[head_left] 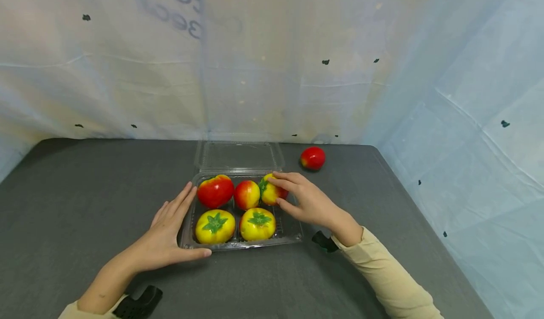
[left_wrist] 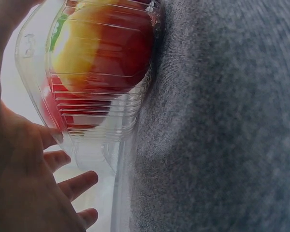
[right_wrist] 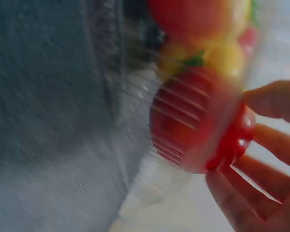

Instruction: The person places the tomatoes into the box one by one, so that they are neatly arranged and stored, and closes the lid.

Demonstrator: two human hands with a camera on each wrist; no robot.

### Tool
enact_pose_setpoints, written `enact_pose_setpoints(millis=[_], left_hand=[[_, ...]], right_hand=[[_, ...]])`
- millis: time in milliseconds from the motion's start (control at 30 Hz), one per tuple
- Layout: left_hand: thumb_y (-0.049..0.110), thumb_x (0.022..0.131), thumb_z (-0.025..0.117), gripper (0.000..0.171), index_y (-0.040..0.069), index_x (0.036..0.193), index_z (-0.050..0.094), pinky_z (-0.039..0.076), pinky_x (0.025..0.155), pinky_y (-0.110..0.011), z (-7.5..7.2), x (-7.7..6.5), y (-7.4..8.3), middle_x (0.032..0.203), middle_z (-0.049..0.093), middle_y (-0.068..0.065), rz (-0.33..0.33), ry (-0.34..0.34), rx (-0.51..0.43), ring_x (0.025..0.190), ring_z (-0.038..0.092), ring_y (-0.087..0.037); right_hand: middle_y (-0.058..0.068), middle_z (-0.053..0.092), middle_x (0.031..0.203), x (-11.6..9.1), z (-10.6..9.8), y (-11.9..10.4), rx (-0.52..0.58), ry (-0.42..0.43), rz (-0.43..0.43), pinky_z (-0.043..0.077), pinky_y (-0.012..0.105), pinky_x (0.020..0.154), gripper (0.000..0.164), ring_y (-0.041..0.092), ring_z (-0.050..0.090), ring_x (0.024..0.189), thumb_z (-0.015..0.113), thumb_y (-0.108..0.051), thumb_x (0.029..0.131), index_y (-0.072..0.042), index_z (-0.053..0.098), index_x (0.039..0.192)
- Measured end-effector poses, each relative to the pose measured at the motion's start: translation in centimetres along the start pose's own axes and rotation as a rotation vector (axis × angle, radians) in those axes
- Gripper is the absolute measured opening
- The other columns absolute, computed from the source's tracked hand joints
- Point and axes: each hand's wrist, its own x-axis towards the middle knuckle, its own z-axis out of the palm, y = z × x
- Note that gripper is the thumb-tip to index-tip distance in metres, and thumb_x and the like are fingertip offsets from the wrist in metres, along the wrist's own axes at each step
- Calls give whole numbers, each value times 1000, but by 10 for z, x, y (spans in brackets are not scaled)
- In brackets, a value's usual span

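A clear plastic clamshell box lies with its lid folded back. Along the front of the box sit two yellow toy persimmons with green leaf tops, a left one and a right one. Behind them are a red fruit and a red-and-yellow fruit. At the back right corner my right hand grips another red-and-yellow persimmon between thumb and fingers. My left hand rests against the left side of the box, fingers straight and spread, thumb along the front edge.
One red fruit lies on the dark grey table, beyond the box to the right. Pale plastic sheeting hangs behind the table and along its right side.
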Motion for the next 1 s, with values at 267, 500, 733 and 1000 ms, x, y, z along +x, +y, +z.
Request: enact_pose_setpoints(millis=[267, 500, 733, 1000], left_hand=[[53, 68, 81, 122, 22, 156, 2, 2, 107, -71, 0, 1, -1, 162, -4, -8, 6, -2, -5, 143, 8, -47], [54, 68, 81, 123, 22, 156, 3, 3, 106, -72, 0, 0, -1, 162, -4, -7, 3, 5, -1, 143, 9, -46], [54, 67, 81, 123, 22, 156, 3, 3, 106, -72, 0, 0, -1, 162, -4, -7, 3, 4, -1, 143, 9, -47], [54, 68, 81, 123, 21, 156, 3, 3, 106, -72, 0, 0, 0, 162, -4, -8, -4, 2, 5, 143, 9, -47]], right_hand=[[13, 51, 141, -6, 5, 5, 85, -17, 50, 43, 44, 104, 45, 27, 48, 129, 66, -21, 91, -8, 57, 133], [15, 50, 141, -8, 3, 19, 170, 77, 82, 42, 48, 104, 45, 29, 48, 130, 66, -19, 91, -7, 57, 133], [14, 48, 142, -13, 8, 34, 191, 129, 110, 44, 49, 102, 46, 30, 49, 129, 68, -17, 89, -5, 57, 133], [18, 47, 142, -16, 11, 46, 173, 169, 114, 48, 49, 96, 45, 32, 49, 128, 69, -15, 89, -5, 58, 132]])
